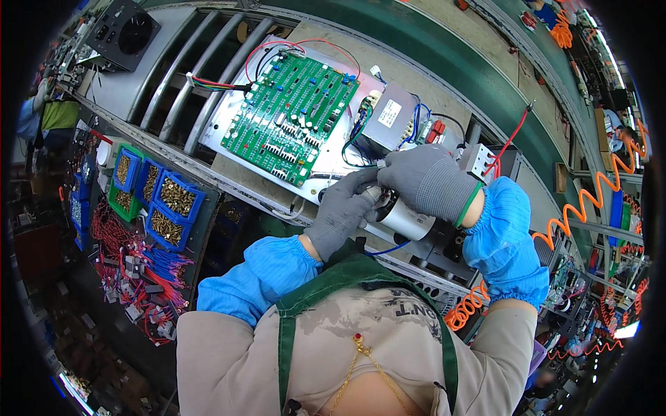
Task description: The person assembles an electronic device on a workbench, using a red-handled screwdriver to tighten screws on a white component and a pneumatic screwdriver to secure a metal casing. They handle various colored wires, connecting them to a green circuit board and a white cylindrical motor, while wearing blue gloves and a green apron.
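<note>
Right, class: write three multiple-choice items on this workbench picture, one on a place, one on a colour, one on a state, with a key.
1. Where do the bins of brass screws sit?
A. to the person's left of the circuit board
B. on top of the board
C. to the person's right of the transformer

2. What colour is the circuit board?
A. red
B. green
C. white

3. What are the two gloved hands doing?
A. resting flat on the bench
B. both closed about the silver cylinder
C. each holding a screwdriver

Key:
1 A, the blue bins lie at the left of the view, beside the board.
2 B, its face is green, with small parts in rows.
3 B, the left hand and right hand wrap round the cylinder near its top end.
</note>
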Available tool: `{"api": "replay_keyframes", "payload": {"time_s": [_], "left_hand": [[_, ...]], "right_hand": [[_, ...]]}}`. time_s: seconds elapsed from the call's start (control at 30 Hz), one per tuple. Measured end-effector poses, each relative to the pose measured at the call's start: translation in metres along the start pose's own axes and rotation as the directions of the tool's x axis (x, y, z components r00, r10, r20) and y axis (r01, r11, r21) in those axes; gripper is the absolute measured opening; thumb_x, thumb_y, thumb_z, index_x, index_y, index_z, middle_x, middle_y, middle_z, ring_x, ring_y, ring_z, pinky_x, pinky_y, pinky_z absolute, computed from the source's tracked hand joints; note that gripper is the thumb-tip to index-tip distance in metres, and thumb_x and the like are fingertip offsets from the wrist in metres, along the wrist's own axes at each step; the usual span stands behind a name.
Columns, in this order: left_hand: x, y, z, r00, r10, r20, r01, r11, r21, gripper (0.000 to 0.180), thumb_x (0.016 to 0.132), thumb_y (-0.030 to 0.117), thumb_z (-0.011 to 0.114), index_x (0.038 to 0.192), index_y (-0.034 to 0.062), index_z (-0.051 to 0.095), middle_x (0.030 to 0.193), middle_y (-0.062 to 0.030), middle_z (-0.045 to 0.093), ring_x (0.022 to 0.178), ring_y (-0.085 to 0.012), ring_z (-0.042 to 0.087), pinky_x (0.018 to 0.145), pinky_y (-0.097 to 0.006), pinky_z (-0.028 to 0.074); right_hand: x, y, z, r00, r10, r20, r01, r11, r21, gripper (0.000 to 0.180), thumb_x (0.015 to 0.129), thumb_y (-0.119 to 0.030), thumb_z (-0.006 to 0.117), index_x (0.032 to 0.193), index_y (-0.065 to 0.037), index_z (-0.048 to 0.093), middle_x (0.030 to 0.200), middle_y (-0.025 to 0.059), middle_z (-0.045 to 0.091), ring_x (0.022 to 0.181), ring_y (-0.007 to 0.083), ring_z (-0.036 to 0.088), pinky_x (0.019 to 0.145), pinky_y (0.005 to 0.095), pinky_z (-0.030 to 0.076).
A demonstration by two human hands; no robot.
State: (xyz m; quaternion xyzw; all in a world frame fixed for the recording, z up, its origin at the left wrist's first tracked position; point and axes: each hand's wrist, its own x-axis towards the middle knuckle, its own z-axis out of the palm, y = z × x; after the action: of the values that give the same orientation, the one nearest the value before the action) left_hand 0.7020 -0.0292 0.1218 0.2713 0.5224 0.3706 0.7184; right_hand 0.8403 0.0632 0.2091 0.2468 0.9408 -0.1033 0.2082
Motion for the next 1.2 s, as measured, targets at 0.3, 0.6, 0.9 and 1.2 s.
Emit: {"api": "replay_keyframes", "payload": {"time_s": [0.3, 0.6, 0.9, 1.2], "left_hand": [[-0.006, 0.001, -0.004, 0.997, 0.027, 0.07, -0.025, 0.999, -0.028, 0.04, 0.088, 0.005, 0.053, 0.127, -0.0018, 0.05, 0.108, -0.0111, 0.063, 0.079, -0.0097, 0.06, 0.064, -0.023, 0.049], [0.004, -0.009, -0.008, 0.994, 0.107, 0.033, -0.111, 0.981, 0.158, 0.032, 0.088, 0.013, 0.056, 0.117, -0.0004, 0.059, 0.09, -0.0067, 0.067, 0.07, -0.0088, 0.057, 0.064, -0.025, 0.048], [0.0, 0.01, -0.004, 0.992, 0.089, 0.089, -0.085, 0.995, -0.051, 0.024, 0.087, 0.016, 0.063, 0.104, -0.0017, 0.064, 0.085, -0.0033, 0.066, 0.065, -0.0054, 0.054, 0.059, -0.02, 0.043], [0.0, 0.015, -0.014, 0.992, 0.056, 0.11, -0.073, 0.984, 0.16, 0.037, 0.088, 0.024, 0.062, 0.112, -0.0043, 0.061, 0.087, -0.0042, 0.066, 0.076, -0.0079, 0.057, 0.067, -0.023, 0.045]], "right_hand": [[-0.002, 0.0, 0.002, 1.0, 0.0, -0.023, 0.0, 1.0, 0.006, 0.012, 0.078, -0.014, 0.059, 0.082, -0.008, 0.069, 0.079, 0.0127, 0.065, 0.075, 0.0293, 0.067, 0.062, 0.0421, 0.054], [0.0, -0.002, -0.003, 0.995, 0.018, 0.097, -0.017, 1.0, -0.009, 0.017, 0.079, -0.013, 0.056, 0.093, -0.014, 0.066, 0.087, 0.0112, 0.062, 0.08, 0.03, 0.066, 0.064, 0.0441, 0.053], [0.0, -0.003, -0.005, 0.996, 0.058, 0.068, -0.065, 0.992, 0.109, 0.031, 0.083, -0.012, 0.051, 0.113, -0.014, 0.056, 0.08, 0.0114, 0.065, 0.075, 0.0308, 0.066, 0.059, 0.0452, 0.049], [0.012, 0.083, -0.084, 0.972, 0.223, -0.072, -0.223, 0.975, 0.014, 0.028, 0.079, -0.029, 0.062, 0.103, -0.015, 0.062, 0.093, 0.0099, 0.064, 0.086, 0.0297, 0.063, 0.073, 0.0397, 0.05]]}}
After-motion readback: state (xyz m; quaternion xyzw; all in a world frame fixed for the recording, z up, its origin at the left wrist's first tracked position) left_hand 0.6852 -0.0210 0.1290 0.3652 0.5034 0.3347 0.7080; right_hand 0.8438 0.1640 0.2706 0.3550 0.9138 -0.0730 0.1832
